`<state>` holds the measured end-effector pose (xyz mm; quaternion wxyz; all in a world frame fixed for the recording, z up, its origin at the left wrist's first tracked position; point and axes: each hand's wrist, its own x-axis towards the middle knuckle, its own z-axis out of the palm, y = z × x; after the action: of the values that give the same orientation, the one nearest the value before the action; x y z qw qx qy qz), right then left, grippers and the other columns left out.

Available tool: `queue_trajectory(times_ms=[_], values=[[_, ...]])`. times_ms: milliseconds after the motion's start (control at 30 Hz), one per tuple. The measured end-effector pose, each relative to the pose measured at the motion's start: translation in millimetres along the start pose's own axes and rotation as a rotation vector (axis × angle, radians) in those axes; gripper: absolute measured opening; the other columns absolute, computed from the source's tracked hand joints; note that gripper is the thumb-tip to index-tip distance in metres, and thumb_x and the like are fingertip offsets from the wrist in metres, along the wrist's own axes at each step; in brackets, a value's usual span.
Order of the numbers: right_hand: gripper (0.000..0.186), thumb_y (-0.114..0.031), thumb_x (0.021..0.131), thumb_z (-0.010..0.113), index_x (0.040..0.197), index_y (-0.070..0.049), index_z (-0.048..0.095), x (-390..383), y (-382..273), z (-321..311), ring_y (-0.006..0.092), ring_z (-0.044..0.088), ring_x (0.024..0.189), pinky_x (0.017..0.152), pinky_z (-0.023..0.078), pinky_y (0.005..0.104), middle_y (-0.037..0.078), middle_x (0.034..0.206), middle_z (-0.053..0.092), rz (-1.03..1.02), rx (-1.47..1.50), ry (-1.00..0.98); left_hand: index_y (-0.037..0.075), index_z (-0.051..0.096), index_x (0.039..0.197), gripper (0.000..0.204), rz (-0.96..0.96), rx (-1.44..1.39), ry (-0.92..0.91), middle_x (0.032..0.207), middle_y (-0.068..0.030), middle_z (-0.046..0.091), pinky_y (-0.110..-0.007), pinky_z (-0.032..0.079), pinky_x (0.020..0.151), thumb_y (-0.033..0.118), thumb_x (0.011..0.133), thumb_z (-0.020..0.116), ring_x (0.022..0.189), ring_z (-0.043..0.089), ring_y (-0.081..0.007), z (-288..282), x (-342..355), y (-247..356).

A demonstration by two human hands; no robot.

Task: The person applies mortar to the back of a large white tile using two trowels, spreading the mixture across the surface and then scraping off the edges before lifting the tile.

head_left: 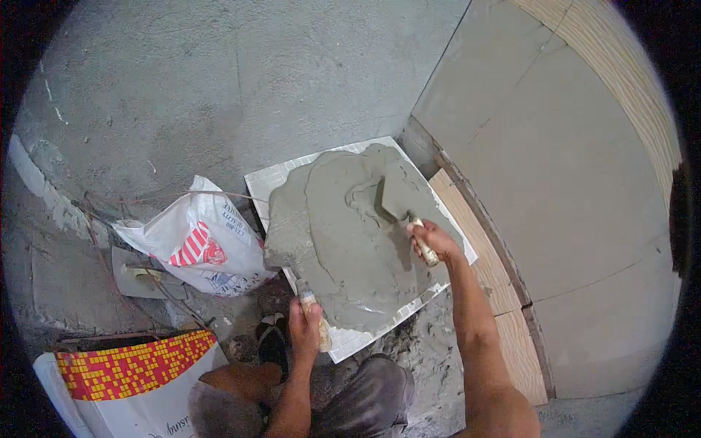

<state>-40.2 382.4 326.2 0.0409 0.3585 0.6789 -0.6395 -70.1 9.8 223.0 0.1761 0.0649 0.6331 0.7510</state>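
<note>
A thick layer of wet grey mortar point(343, 226) covers most of a white tile point(350, 343) with a grid pattern. My right hand point(436, 241) is closed around the pale handle of a trowel point(393, 202), whose mortar-coated blade rests on or in the mortar. At the tile's near-left edge, my left hand point(305, 325) grips the worn wooden handle of a second trowel point(309, 301). Its blade, beside the mortar's left edge, is smeared grey and hard to tell from the mortar.
Left of the tile slumps a white printed bag point(212, 248), with a flat metal trowel point(139, 277) beside it. A red, yellow and white bag point(139, 379) lies nearer. A grey wall point(161, 87) rises behind; large tiles point(569, 182) and wood-grain strips point(504, 328) line the right.
</note>
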Motion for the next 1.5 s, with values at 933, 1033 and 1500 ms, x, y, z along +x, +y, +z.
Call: queue_trajectory(times_ms=[933, 1033, 1500], values=[[0.028, -0.019, 0.083, 0.067, 0.102, -0.001, 0.056, 45, -40, -12, 0.0151, 0.053, 0.047, 0.040, 0.043, 0.0316, 0.004, 0.064, 0.055, -0.031, -0.690, -0.106, 0.003, 0.051, 0.113, 0.030, 0.034, -0.064, -0.036, 0.097, -0.0029, 0.054, -0.029, 0.043, 0.080, 0.025, 0.095, 0.058, 0.089, 0.050, -0.0126, 0, 1, 6], [0.027, -0.018, 0.081, 0.069, 0.096, 0.001, 0.056, 79, -51, -27, 0.0168, 0.054, 0.047, 0.039, 0.044, 0.0332, 0.007, 0.064, 0.055, 0.039, -0.649, 0.132, 0.002, 0.052, 0.115, 0.031, 0.027, -0.081, -0.041, 0.099, -0.0038, 0.055, -0.030, 0.043, 0.081, 0.024, 0.095, 0.058, 0.090, 0.051, -0.0128, -1, 0, 2], [0.022, -0.019, 0.079, 0.068, 0.072, 0.000, 0.058, 156, -89, 23, 0.0196, 0.053, 0.044, 0.038, 0.041, 0.0364, 0.008, 0.059, 0.055, 0.098, -0.681, 0.081, 0.001, 0.050, 0.123, 0.043, -0.008, -0.002, -0.031, 0.104, -0.0073, 0.058, -0.032, 0.044, 0.086, 0.031, 0.094, 0.061, 0.095, 0.054, -0.0165, -11, -2, 1]])
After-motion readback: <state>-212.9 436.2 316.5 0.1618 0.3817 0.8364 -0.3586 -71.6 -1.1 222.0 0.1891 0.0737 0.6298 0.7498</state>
